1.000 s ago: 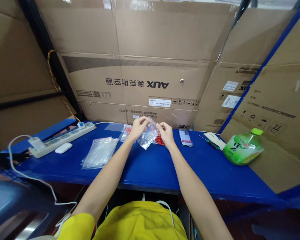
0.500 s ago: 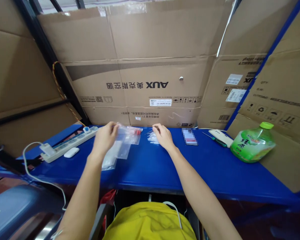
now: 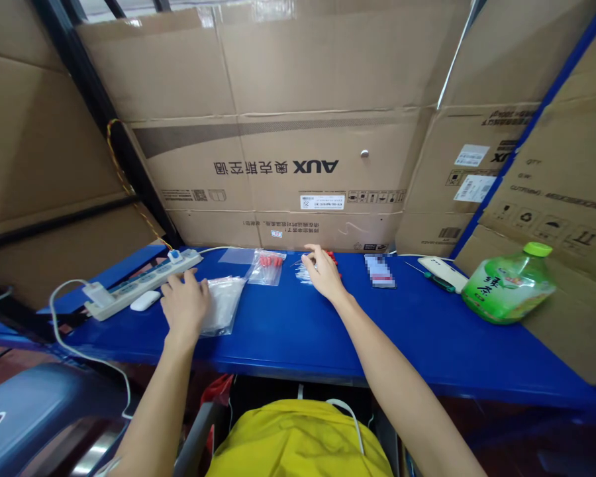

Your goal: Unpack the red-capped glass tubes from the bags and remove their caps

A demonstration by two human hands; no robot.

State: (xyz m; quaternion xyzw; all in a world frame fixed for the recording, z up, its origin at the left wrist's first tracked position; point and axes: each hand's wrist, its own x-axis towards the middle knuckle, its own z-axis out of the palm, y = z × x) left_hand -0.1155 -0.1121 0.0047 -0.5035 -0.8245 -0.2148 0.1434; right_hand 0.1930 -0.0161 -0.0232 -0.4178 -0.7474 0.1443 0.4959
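My left hand (image 3: 183, 301) lies flat with fingers spread on a stack of clear plastic bags (image 3: 223, 301) on the blue table (image 3: 328, 331). Just beyond that stack lies a small clear bag with red parts (image 3: 268, 266) inside. My right hand (image 3: 322, 271) rests farther back, its fingertips on a small pile of white and clear pieces (image 3: 304, 271). Loose red parts (image 3: 332, 256) show just behind the fingers. Whether the right fingers pinch anything is hidden.
A white power strip (image 3: 139, 281) and a white mouse-like item (image 3: 145, 301) lie at the left. To the right are a phone (image 3: 380, 271), a screwdriver (image 3: 427, 275), a white device (image 3: 444, 268) and a green bottle (image 3: 509, 285). Cardboard boxes (image 3: 298, 165) wall the back.
Both hands held a clear bag with red parts above the table. The left hand carried it left, set it down, and now rests on the bag stack; the right hand dropped to the small pile.
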